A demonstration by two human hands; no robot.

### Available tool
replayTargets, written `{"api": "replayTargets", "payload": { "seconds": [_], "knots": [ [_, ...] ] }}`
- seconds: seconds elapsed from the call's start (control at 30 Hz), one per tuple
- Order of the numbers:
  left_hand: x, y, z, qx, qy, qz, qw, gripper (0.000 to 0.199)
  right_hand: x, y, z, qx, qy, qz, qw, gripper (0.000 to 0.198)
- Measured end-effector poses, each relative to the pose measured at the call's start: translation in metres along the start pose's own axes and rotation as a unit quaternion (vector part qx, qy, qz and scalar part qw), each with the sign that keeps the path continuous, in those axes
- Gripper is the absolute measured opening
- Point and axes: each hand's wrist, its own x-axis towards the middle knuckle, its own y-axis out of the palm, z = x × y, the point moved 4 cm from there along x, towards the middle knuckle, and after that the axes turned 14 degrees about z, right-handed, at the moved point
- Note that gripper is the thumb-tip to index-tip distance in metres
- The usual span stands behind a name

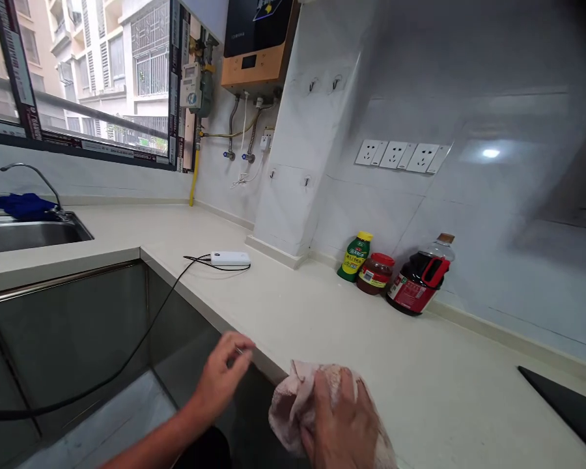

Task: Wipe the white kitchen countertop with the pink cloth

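Observation:
My right hand is closed on a pale pink cleaning cloth. It presses the bunched cloth on the front edge of the white countertop, and part of the cloth hangs over that edge. My left hand hovers just off the counter's front edge, to the left of the cloth. Its fingers are loosely curled, with a gap between thumb and fingers, and nothing shows in it.
A white power bank with a black cable lies on the counter; the cable drops over the edge. Along the wall stand a green bottle, a red-lidded jar and a dark sauce jug. A sink is left, a black panel right.

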Motion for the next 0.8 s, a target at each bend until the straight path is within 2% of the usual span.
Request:
{"api": "replayTargets", "payload": {
  "seconds": [0.07,0.13,0.23,0.3,0.4,0.5,0.6,0.7,0.8],
  "knots": [
    [0.031,-0.026,-0.007,0.085,0.047,-0.041,0.994,0.024,0.022,0.005,0.02,0.012,0.002,-0.007,1.0,0.068],
    [0.064,-0.04,-0.006,0.164,0.058,-0.038,0.984,0.025,0.05,0.007,0.046,0.034,-0.007,-0.007,0.999,0.061],
    [0.109,-0.047,0.005,0.25,0.025,-0.001,0.968,0.023,0.097,0.005,0.092,0.055,-0.057,0.033,0.996,0.05],
    [0.129,-0.051,0.016,0.266,0.002,0.004,0.964,0.023,0.122,0.0,0.117,0.057,-0.097,0.062,0.992,0.038],
    [0.147,-0.06,0.032,0.264,-0.033,-0.002,0.964,0.032,0.142,-0.01,0.135,0.055,-0.109,0.076,0.99,0.035],
    [0.153,-0.066,0.045,0.274,-0.062,0.017,0.959,0.044,0.14,-0.016,0.131,0.056,-0.103,0.082,0.99,0.037],
    [0.154,-0.064,0.049,0.303,-0.071,0.067,0.948,0.044,0.122,-0.02,0.114,0.057,-0.097,0.085,0.99,0.039],
    [0.154,-0.058,0.048,0.346,-0.078,0.099,0.93,0.042,0.095,-0.026,0.083,0.051,-0.083,0.077,0.992,0.041],
    [0.152,-0.051,0.043,0.392,-0.084,0.106,0.91,0.044,0.055,-0.031,0.033,0.04,-0.056,0.066,0.995,0.045]
  ]
}}
